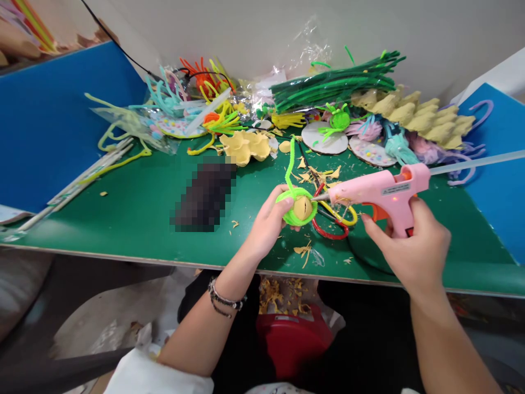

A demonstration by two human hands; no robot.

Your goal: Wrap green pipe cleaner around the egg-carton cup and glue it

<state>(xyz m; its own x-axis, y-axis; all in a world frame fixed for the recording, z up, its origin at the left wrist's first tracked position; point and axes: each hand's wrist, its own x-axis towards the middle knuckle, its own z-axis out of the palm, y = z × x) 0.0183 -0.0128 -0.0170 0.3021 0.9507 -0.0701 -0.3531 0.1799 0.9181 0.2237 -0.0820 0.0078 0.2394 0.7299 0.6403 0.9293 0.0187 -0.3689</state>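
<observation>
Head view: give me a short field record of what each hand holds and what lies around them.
left hand: holds a carton cup wrapped in lime pipe cleaner, above the table's near edge
right hand: grasps a pink glue gun, finger by the orange trigger
nozzle: at the cup's right side; contact unclear
below the cup: scissors with red and yellow handles, on the green table
back of table: dark green pipe cleaners, bundled

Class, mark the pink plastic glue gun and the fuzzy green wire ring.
Pink plastic glue gun (369, 190): head view, barrel.
Fuzzy green wire ring (296, 221): head view, lower rim.
</observation>
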